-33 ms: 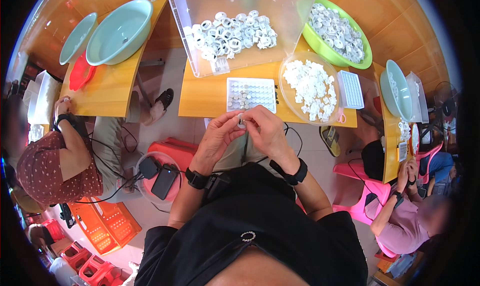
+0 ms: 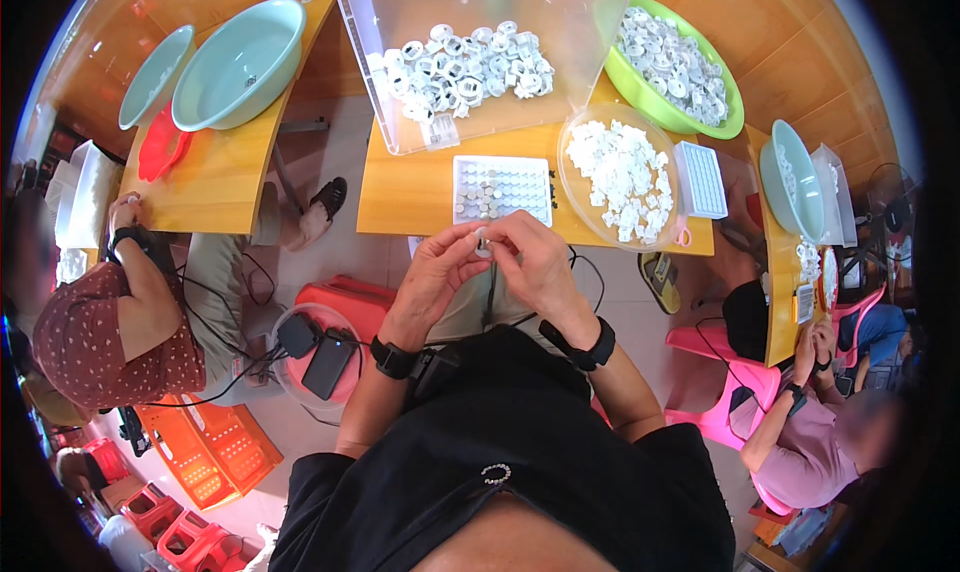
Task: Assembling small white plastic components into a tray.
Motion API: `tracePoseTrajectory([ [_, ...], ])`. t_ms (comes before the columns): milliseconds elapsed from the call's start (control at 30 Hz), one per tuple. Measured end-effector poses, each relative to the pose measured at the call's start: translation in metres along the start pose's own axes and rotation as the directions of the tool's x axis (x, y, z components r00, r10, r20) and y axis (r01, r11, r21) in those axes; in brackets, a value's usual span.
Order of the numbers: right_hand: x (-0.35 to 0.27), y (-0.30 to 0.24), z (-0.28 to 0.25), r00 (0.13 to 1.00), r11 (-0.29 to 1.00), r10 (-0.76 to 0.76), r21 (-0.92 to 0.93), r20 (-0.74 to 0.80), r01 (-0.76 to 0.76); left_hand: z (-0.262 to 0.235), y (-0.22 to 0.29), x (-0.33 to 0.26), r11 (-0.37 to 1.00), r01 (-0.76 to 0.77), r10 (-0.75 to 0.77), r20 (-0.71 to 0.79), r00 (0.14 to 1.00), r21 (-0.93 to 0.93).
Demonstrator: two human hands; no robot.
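Close to my body, at the table's front edge, both hands meet around a small white plastic part (image 2: 483, 242) with a dark spot in it. My left hand (image 2: 443, 267) pinches it from the left. Bent over its other side are the fingers of my right hand (image 2: 532, 262), also closed on it; they partly hide the part. Just beyond my fingertips lies a white gridded tray (image 2: 532, 175), with several small round silvery discs (image 2: 487, 198) on its left half. Small dark bits (image 2: 553, 194) line the tray's right side.
A clear bin (image 2: 370, 72) of white parts stands behind the tray. To the right are a round clear dish (image 2: 567, 187) of white pieces, a green basin (image 2: 740, 102) and another gridded tray (image 2: 703, 177). Co-workers sit left and right. Cables (image 2: 600, 282) hang below the table.
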State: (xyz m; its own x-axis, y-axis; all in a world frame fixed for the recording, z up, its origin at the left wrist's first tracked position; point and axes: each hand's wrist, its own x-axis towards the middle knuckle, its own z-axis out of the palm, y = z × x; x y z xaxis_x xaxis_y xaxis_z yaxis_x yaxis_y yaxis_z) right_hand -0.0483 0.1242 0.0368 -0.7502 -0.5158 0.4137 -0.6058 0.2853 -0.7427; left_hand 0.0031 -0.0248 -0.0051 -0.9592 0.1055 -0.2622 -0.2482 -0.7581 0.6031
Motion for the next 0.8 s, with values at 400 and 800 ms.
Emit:
tracePoseTrajectory([
  [400,-0.011,0.001,-0.003,0.994,0.994,0.051,-0.098,0.099,-0.041,0.004,-0.009,-0.009,0.993,0.02,-0.009,-0.091,0.996,0.12],
  [800,0.005,0.032,-0.011,0.886,0.837,0.454,0.296,0.096,-0.461,0.003,-0.006,-0.008,1.0,0.028,-0.028,-0.044,0.999,0.011],
])
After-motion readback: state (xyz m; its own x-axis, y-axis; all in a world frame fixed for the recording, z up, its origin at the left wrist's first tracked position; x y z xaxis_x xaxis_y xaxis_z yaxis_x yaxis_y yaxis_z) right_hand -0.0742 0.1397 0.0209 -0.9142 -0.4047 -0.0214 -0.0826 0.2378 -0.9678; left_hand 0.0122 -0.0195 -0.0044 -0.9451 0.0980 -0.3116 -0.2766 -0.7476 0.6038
